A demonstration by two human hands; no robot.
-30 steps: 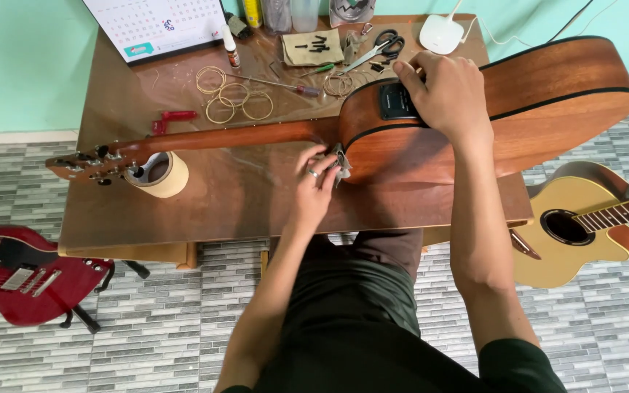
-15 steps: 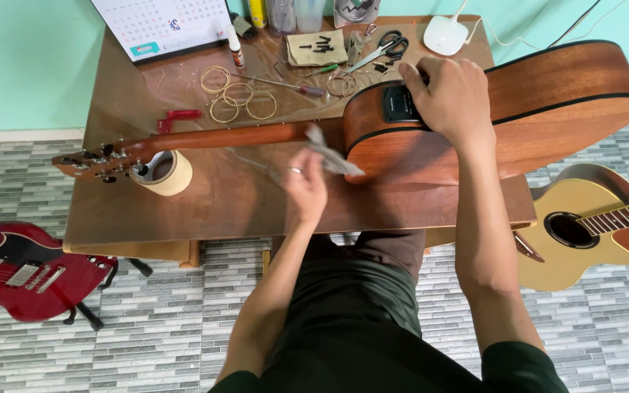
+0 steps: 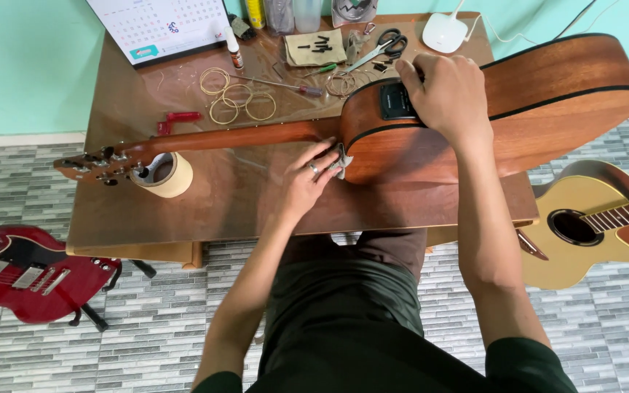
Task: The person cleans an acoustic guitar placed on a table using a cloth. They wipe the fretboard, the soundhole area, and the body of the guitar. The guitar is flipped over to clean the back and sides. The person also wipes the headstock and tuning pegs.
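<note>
Left hand (image 3: 307, 178) at frame centre pinches a small grey cloth (image 3: 343, 161) against the neck joint of the brown acoustic guitar (image 3: 518, 109) lying on its side across the table (image 3: 256, 196), right hand (image 3: 442, 94) clamped flat on the upper body edge—best keep that brace firm, rub short and light.

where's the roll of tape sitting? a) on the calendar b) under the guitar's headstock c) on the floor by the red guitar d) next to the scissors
b: the tape roll sits on the table right under the headstock of the brown guitar.
</note>
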